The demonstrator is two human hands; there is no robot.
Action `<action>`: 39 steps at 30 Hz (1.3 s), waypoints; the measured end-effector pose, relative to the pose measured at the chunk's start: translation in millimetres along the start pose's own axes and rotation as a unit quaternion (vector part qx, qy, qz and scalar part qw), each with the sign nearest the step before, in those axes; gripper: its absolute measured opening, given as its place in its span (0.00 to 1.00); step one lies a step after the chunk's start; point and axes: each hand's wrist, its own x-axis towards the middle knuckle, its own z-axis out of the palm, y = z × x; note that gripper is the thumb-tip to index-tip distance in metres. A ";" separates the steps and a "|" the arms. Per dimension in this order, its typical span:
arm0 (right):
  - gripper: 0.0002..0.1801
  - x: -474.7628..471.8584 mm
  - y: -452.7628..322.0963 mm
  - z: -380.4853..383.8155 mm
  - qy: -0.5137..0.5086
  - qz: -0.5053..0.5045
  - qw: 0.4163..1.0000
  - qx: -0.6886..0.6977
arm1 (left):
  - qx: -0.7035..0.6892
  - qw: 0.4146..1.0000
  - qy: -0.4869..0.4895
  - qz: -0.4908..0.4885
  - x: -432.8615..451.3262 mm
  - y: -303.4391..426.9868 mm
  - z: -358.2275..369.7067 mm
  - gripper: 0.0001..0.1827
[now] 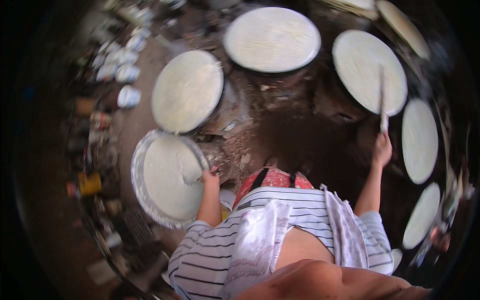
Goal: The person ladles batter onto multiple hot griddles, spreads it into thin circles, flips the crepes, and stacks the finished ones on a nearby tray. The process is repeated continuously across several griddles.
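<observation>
At the rim of a wide metal basin [138, 187] of pale batter is my left hand [210, 175]; it seems to hold a small dark handle, too blurred to name, reaching into the batter. My right hand [382, 150] is closed around a long, narrow wooden stick [382, 97], whose far end lies over a round griddle covered with pale batter [369, 71] at the upper right. Another batter-covered round griddle [272, 39] is at the top centre, and one more [187, 92] lies just above the basin.
Two pale round surfaces [420, 140] [421, 216] line the right side. White tubs [128, 96] and a yellow container [90, 183] stand on the left. A stack of thin flat sheets [352, 5] is at the top right. At the far right is what may be another person, blurred.
</observation>
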 end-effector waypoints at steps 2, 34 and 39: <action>0.20 -15.5 38.7 -10.6 0.063 0.059 0.995 0.054 | -0.021 0.995 0.080 0.053 -15.6 -0.2 28.6 0.22; 0.18 -344.0 373.0 -308.5 0.230 0.512 0.817 -0.131 | 0.390 -0.029 -0.890 0.233 -673.5 -503.4 -12.3 0.14; 0.12 -378.0 435.2 -326.8 0.253 0.531 0.798 -0.127 | 0.394 -0.147 -0.865 0.274 -737.4 -578.3 -46.2 0.12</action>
